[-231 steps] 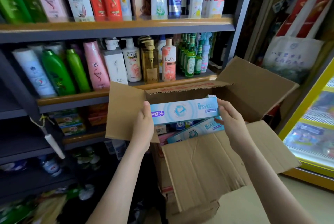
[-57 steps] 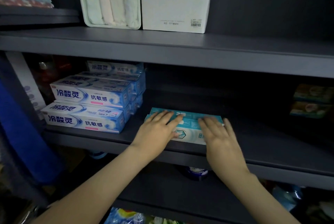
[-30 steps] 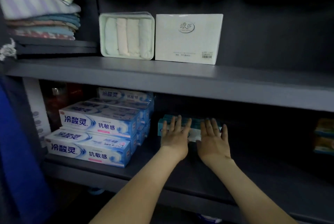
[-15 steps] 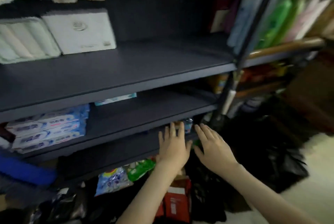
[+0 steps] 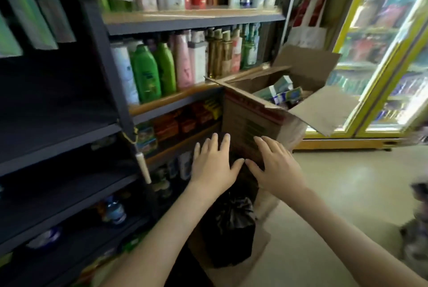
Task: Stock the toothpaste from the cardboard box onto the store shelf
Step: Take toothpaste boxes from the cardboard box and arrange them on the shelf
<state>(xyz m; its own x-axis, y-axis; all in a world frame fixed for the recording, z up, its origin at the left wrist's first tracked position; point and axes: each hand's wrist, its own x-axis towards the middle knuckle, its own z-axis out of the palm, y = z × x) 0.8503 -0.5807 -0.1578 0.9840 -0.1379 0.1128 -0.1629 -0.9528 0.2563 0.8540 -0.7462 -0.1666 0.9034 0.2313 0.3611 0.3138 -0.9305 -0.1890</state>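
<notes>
Both hands were empty. The left hand [image 5: 214, 166] and the right hand [image 5: 275, 168] were held flat with fingers spread, side by side in front of the near wall of the cardboard box [image 5: 251, 122], gripping nothing; whether the fingertips touched the cardboard could not be told through the blur. The toothpaste [image 5: 281, 92] left to stock lay inside the open box as a loose heap of several cartons (their count was unclear), so the job looked well short of finished. The dark shelf [image 5: 58, 134] to the left appeared bare in the part that showed, though much of it sat in shadow.

For movement, the box flaps [image 5: 324, 110] splayed outward toward the glass-fronted cooler [image 5: 382, 55], and one raised flap stood close against the shelf of bottles [image 5: 162, 71], so reaching in from above seemed the clearest route. A black bag [image 5: 231, 235] sat below the hands at the foot of the box, crowding the lower space. The floor [image 5: 335, 194] to the right lay open, with a blurred dark shape at its far right edge.
</notes>
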